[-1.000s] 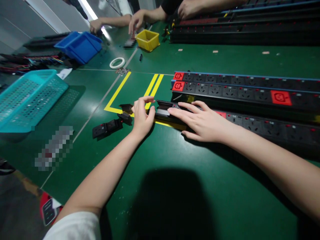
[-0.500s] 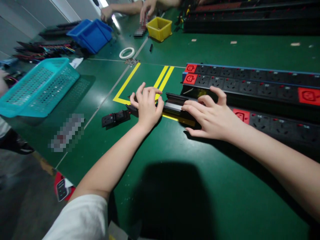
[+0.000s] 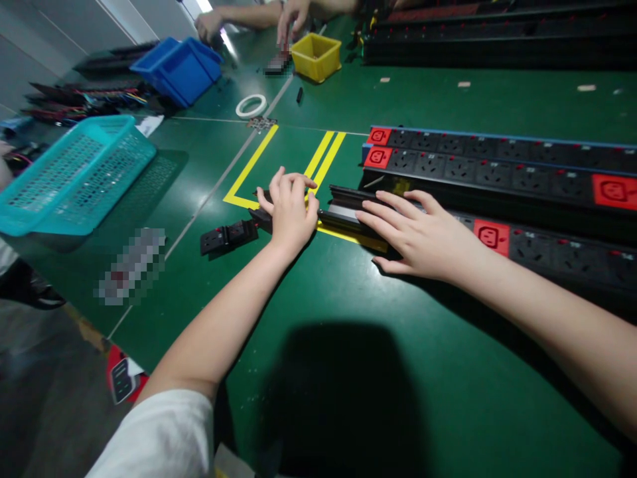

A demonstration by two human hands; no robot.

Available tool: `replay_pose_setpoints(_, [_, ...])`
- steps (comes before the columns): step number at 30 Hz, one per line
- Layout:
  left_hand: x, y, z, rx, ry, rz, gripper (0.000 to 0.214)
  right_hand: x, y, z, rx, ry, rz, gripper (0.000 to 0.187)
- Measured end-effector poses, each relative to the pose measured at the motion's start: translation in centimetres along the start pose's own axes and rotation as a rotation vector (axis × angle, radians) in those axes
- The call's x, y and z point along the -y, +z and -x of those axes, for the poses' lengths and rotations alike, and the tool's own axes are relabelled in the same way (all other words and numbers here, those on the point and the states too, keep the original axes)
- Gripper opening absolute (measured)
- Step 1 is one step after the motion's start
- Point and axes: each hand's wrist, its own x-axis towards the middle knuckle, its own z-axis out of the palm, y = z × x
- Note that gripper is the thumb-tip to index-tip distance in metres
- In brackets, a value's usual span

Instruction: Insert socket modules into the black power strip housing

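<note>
My left hand (image 3: 292,211) is closed over a narrow black socket strip, with its fingers curled on the far side. A loose end of that strip, a black socket piece (image 3: 229,238), sticks out to the left. My right hand (image 3: 423,234) lies stretched over a black metal housing (image 3: 343,194), fingers long and thumb apart on the near side. From under that hand the housing runs right, with a red socket (image 3: 492,237) and several black ones along it. The stretch between my hands shows a pale inner surface; the part under my left palm is hidden.
Behind lie two more socket strips (image 3: 448,166). A turquoise basket (image 3: 79,176), blue bin (image 3: 179,70), yellow bin (image 3: 316,58) and tape roll (image 3: 251,106) stand on the green table (image 3: 328,299). Another person's hands (image 3: 293,20) work at the far side.
The red socket and those beside it have shifted right a little, while the housing's left end stays put. My right hand's fingers have flattened out; my left hand has hardly moved.
</note>
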Motion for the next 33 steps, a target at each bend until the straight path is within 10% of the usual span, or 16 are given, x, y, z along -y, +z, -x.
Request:
replay_pose_setpoints(15, [2.0, 0.8, -0.6, -0.063, 0.053, 0.154, 0.047, 0.0, -0.2, -0.1, 0.001, 0.002, -0.027, 0.070])
replay_pose_setpoints(33, [1.3, 0.1, -1.0, -0.008, 0.051, 0.243, 0.021, 0.1, -0.3, -0.2, -0.002, 0.001, -0.026, 0.070])
